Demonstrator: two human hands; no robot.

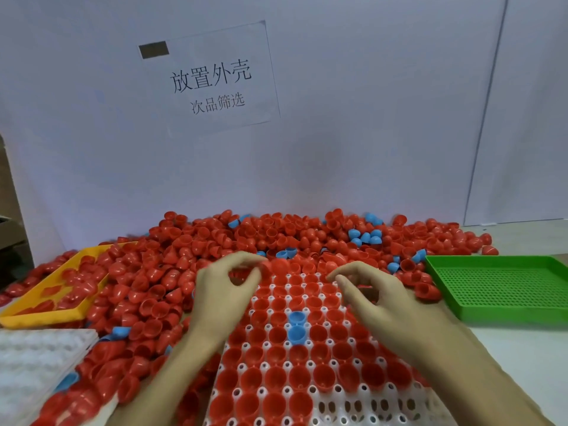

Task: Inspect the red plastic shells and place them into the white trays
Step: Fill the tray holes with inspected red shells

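While the left hand [226,279] pinches a red plastic half-shell [276,266] at its curled fingertips, the right hand [373,290] (fingers loosely bent, holding nothing) hovers over the white pocketed tray [381,407] beneath both wrists.

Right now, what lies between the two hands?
In the head view, between left hand and right hand: red shells seated in the white tray.

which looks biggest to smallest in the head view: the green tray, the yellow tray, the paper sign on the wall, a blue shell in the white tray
1. Paper sign
2. Green tray; the yellow tray looks of a similar size, but shells bury part of it, so I won't rank these two.
3. Blue shell, by far the smallest, seated in the white tray.
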